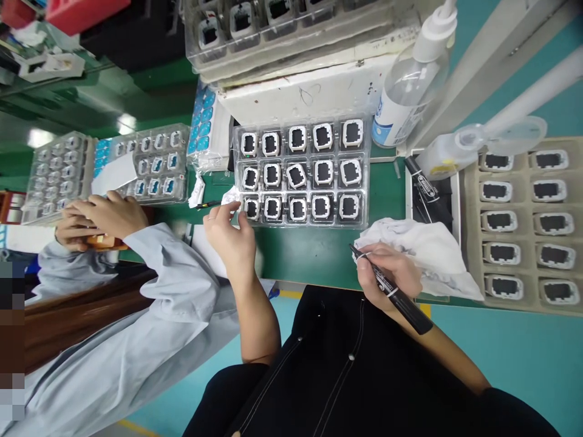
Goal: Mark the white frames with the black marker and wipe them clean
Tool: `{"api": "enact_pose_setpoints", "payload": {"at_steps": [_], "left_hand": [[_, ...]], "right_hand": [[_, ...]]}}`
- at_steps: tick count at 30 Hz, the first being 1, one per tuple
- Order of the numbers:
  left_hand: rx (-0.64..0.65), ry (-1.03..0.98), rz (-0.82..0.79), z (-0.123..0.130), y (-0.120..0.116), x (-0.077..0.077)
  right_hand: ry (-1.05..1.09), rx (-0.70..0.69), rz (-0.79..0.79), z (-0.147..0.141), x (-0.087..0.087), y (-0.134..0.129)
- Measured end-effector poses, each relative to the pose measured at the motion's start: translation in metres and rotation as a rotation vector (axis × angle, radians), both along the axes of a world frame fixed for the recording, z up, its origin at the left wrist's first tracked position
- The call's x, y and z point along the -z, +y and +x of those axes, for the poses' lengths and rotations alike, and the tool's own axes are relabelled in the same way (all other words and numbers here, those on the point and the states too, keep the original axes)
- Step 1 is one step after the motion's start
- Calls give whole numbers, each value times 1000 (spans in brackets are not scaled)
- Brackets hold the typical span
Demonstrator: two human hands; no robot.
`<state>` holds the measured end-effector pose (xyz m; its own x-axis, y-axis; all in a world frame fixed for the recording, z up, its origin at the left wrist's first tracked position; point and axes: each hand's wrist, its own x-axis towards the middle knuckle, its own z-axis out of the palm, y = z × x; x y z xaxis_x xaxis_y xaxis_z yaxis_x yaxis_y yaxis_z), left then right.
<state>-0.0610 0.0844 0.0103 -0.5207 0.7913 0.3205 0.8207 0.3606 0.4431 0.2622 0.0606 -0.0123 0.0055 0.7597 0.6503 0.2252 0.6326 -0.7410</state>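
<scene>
My right hand [392, 273] is closed around a black marker pen [398, 297], its dark tip pointing up and left. Under that hand lies a crumpled white cloth [423, 249]. My left hand [232, 237] is at the lower left corner of a clear plastic tray [310, 226], fingers loosely bent and thumb apart, with nothing visible in them. Rows of white square frames with black centres, like watch cases [297, 209], fill the tray. The nearest case [251, 208] is right beside my left fingertips; whether they touch it I cannot tell. Some white tissue [231, 195] shows behind those fingers.
A co-worker's hands [109, 215] rest at the left, near more filled trays [157, 161]. Behind my tray are a white box [305, 94] and stacked trays [291, 36]. To the right are pump bottles [405, 97], another marker [421, 179] and a beige tray [523, 243] of cases.
</scene>
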Motion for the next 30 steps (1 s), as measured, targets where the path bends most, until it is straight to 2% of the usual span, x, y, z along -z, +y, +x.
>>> {"api": "enact_pose_setpoints", "payload": {"at_steps": [3, 7, 13, 16, 19, 22, 24, 26, 30], "left_hand": [[74, -12, 56, 9, 1, 3], [204, -68, 40, 22, 7, 6], [185, -76, -18, 32, 14, 8], [191, -123, 38, 43, 9, 7], [175, -305, 238, 64, -4, 4], [140, -614, 432, 95, -21, -2], [188, -866, 396, 115, -32, -3], [259, -1067, 272, 133, -39, -2], [332, -1250, 120, 157, -45, 8]], "right_hand": [[26, -8, -9, -1, 1, 0], [24, -15, -6, -2, 2, -1], [30, -20, -9, -2, 0, -2], [30, -7, 2, -3, 1, -1], [28, 11, 20, -3, 1, 0], [48, -12, 32, -3, -3, 0], [72, -60, 12, -3, -7, 0], [77, -95, -21, -4, -10, 0], [85, -89, -81, -6, -10, 0]]}}
